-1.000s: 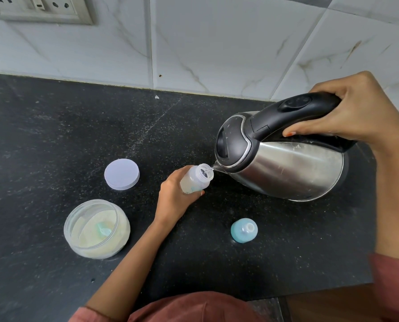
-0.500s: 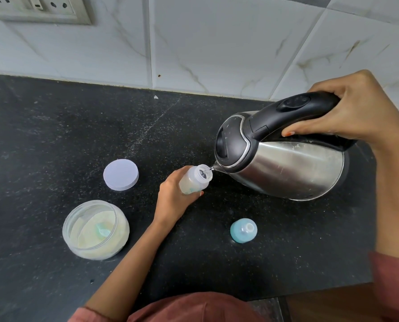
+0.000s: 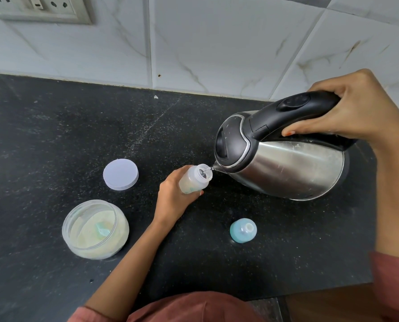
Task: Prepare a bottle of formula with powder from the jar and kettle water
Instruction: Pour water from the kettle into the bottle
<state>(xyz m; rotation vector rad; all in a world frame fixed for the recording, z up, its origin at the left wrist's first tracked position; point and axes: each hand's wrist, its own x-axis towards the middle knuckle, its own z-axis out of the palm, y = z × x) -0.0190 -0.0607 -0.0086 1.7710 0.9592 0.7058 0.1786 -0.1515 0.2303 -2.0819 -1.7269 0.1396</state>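
My left hand (image 3: 173, 201) grips a small clear baby bottle (image 3: 194, 181), its open mouth tilted toward the kettle. My right hand (image 3: 356, 112) grips the black handle of a steel kettle (image 3: 286, 163), tipped so its spout sits at the bottle's mouth; a thin stream of water runs in. The open powder jar (image 3: 95, 228) stands at the lower left with pale powder and a teal scoop inside. Its white lid (image 3: 120, 174) lies flat behind it. The blue bottle cap with teat (image 3: 243, 230) rests on the counter in front of the kettle.
Everything sits on a black speckled counter (image 3: 54, 135) against a white marble-tiled wall. A socket panel (image 3: 38, 8) is at the top left. The counter's front edge runs along the bottom right, with a wooden surface (image 3: 328, 303) below it.
The hands, bottle and kettle hold almost the same pose; the kettle stays tipped at the bottle's mouth while water runs in.
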